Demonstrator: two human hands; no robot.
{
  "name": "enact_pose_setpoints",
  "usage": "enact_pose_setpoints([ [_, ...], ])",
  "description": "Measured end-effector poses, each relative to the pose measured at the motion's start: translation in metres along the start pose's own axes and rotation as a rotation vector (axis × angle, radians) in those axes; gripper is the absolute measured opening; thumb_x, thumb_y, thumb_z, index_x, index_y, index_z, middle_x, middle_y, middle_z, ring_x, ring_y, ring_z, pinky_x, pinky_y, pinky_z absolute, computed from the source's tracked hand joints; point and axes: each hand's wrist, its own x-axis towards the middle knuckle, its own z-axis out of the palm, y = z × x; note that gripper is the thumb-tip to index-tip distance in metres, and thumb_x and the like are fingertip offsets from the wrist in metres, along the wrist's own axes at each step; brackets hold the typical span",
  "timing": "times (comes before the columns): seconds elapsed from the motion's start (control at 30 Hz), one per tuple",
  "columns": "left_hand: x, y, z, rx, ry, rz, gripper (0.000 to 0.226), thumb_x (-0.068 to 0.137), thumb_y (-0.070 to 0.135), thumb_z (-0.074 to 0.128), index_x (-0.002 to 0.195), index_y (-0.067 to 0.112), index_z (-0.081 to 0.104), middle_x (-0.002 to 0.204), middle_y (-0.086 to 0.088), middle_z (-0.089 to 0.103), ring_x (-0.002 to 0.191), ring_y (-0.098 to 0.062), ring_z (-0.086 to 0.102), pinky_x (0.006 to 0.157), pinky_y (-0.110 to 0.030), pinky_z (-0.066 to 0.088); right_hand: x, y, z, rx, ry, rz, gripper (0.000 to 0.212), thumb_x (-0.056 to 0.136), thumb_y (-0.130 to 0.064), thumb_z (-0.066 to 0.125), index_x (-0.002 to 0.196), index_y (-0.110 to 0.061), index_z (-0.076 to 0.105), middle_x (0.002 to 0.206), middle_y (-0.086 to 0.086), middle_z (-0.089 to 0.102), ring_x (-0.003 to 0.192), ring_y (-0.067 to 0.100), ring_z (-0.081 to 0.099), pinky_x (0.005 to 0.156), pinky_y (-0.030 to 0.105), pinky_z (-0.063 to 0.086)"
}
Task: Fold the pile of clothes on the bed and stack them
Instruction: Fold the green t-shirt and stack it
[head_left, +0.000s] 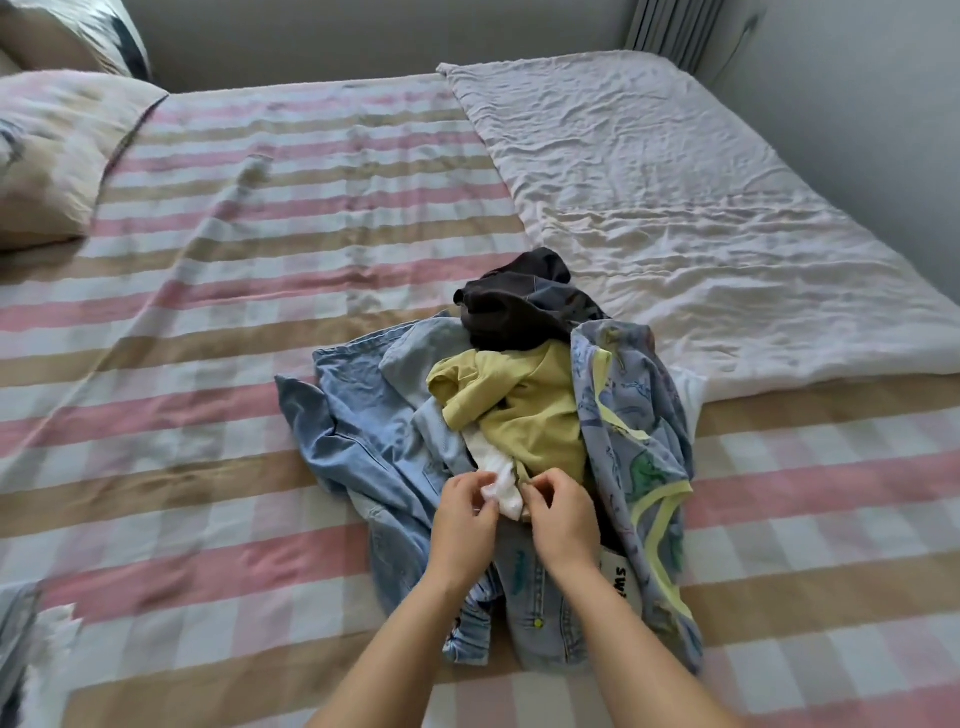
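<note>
A loose pile of clothes lies on the striped bed (218, 322). On top is a yellow-green shirt (535, 410), with a dark garment (511, 312) behind it. Light blue denim (358, 431) spreads to the left, and a blue dinosaur-print garment with yellow trim (636, 441) lies on the right. A small white garment (501, 475) sticks out at the pile's near side. My left hand (465, 525) pinches the white garment's end. My right hand (561, 514) pinches fabric right beside it, at the hem of the yellow-green shirt.
A wrinkled white blanket (675, 208) covers the bed's far right part. Pillows (57, 156) lie at the far left by the wall. A bit of cloth (26, 639) shows at the lower left edge.
</note>
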Motion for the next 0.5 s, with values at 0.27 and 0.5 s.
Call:
enact_pose_setpoints([
  [0.27,-0.055,0.072,-0.079,-0.024,0.007,0.371,0.063,0.086,-0.008,0.049,0.132,0.033,0.038,0.139,0.011,0.034,0.134,0.000,0.024,0.111,-0.018,0.024,-0.063,-0.075,-0.086,0.288,-0.138,-0.420,0.007,0.090,-0.009,0.057,0.085,-0.014,0.059,0.081,-0.002,0.061,0.075,0.013,0.056,0.068,0.025,0.046],
  [0.5,-0.129,0.137,-0.180,-0.078,-0.150,0.438,0.020,0.081,-0.002,0.064,0.100,0.007,0.067,0.101,-0.003,0.066,0.097,-0.011,0.061,0.090,-0.027,0.048,-0.137,-0.175,-0.145,0.213,-0.371,-0.544,0.009,0.092,-0.011,0.054,0.085,-0.016,0.057,0.072,-0.004,0.057,0.068,0.005,0.049,0.064,0.021,0.039],
])
